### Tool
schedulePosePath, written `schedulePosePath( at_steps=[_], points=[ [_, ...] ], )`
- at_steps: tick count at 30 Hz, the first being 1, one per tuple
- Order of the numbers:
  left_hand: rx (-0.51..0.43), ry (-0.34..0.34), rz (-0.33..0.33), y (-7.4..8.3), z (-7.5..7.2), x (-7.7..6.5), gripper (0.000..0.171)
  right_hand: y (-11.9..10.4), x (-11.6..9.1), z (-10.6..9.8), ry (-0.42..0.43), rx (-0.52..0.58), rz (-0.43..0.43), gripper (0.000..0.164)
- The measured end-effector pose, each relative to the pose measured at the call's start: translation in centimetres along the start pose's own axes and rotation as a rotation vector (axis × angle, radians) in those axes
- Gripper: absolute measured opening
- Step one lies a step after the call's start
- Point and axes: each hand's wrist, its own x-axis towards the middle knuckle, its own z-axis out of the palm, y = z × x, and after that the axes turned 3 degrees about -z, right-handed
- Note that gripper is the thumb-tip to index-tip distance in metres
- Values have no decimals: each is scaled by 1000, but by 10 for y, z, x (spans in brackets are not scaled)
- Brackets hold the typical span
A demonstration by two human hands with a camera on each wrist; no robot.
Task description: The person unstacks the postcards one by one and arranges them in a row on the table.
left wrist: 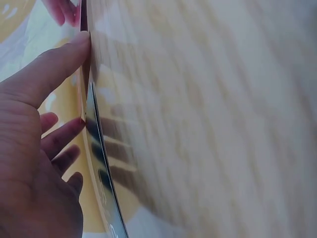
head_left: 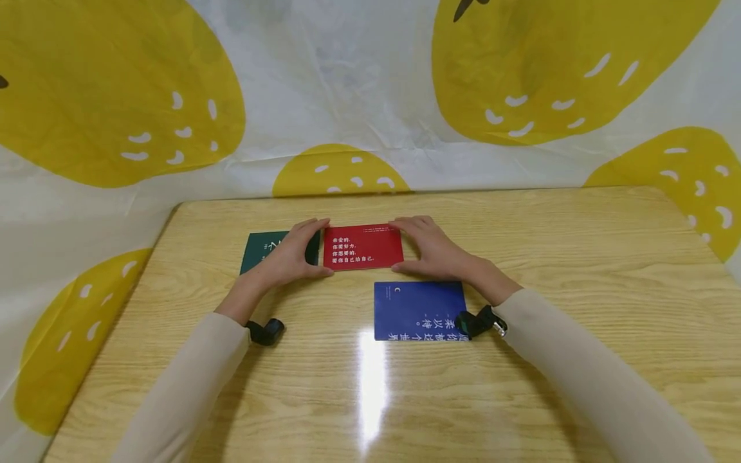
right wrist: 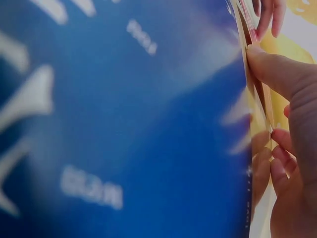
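A red notebook (head_left: 363, 247) with white characters on its cover lies crosswise on the wooden table. My left hand (head_left: 286, 257) holds its left end, thumb at the near corner and fingers at the far one. The right hand (head_left: 437, 252) grips the opposite end the same way. Partly hidden under the left hand is a dark green notebook (head_left: 257, 249), just left of the red one. A blue notebook (head_left: 413, 308) sits nearer to me, below the right hand; its cover (right wrist: 148, 129) fills much of the right wrist view.
The wooden table (head_left: 312, 392) carries a bright light reflection in front of the notebooks. Behind it hangs a white cloth (head_left: 359, 77) with big yellow fruit prints, which also runs down the left side. Each wrist wears a small black camera (head_left: 267, 331).
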Motion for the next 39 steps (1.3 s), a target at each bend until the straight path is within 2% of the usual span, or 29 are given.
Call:
schedulePosePath(
  at_steps=[13, 22, 29, 39],
  points=[
    [2, -12, -19, -2, 0, -1, 98, 0, 2, 1, -25, -21, 15, 83],
    [11, -11, -14, -2, 0, -2, 99, 1, 1, 3, -15, -38, -5, 81],
    [52, -9, -4, 1, -1, -2, 101, 3, 0, 3, -8, -46, -15, 81],
    [43, -17, -11, 3, 1, 0, 102, 6, -3, 3, -10, -41, -11, 82]
  ],
)
